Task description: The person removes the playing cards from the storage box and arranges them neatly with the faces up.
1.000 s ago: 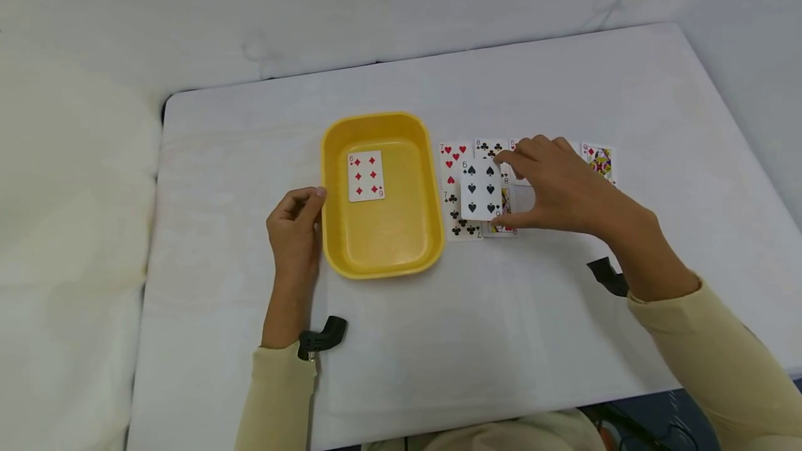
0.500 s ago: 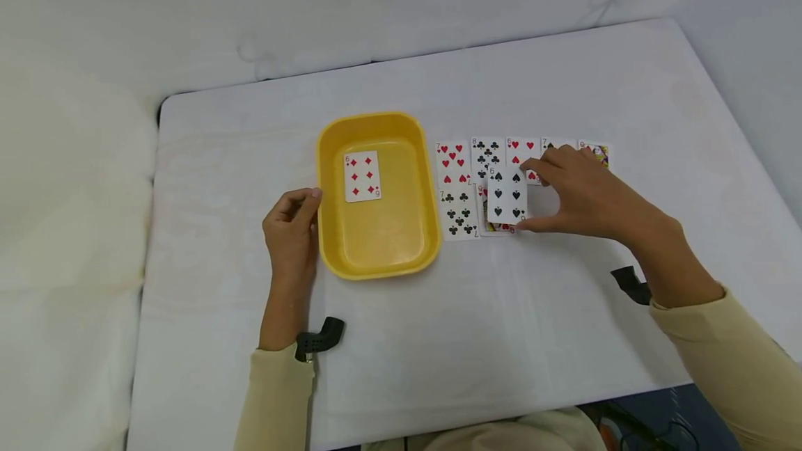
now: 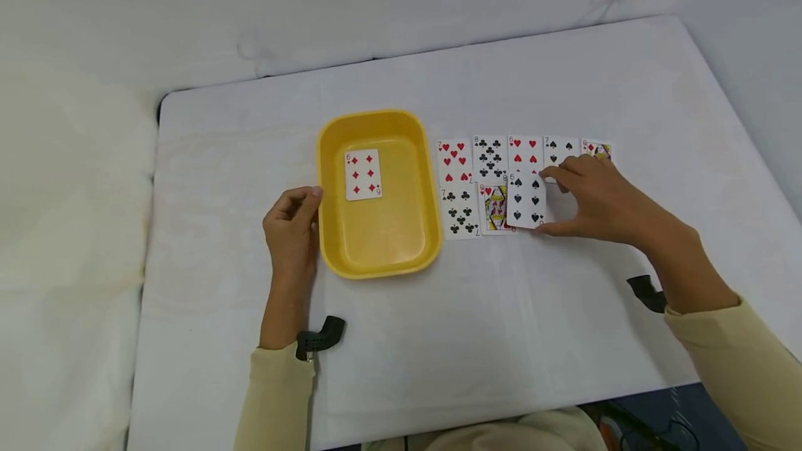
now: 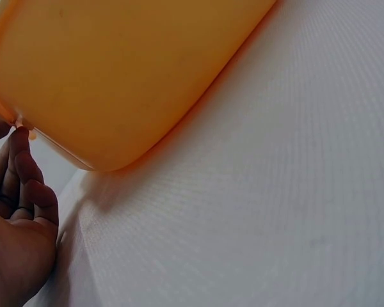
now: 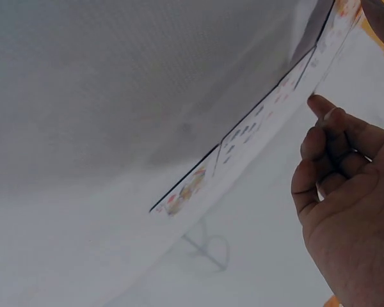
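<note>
Two hands on white table (image 3: pixel 438 339), right hand (image 3: pixel 598 197) pinching six of spades (image 3: pixel 526 200) beside queen card (image 3: pixel 495 209), left hand (image 3: pixel 291 228) loosely curled, empty, touching yellow tray (image 3: pixel 376 256) holding six of diamonds (image 3: pixel 363 175).

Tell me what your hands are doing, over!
Right hand pinches the six of spades, low over the table beside the queen. Left hand touches the yellow tray. Nothing in the way.

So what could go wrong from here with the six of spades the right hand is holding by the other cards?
1. The six of spades sits tight against the queen card and the six of hearts; sliding it may nudge them out of line.
2. The right hand pinches it only by the edge, so it could slip.
3. The left hand touches the yellow tray; a bump may shift it.
</note>
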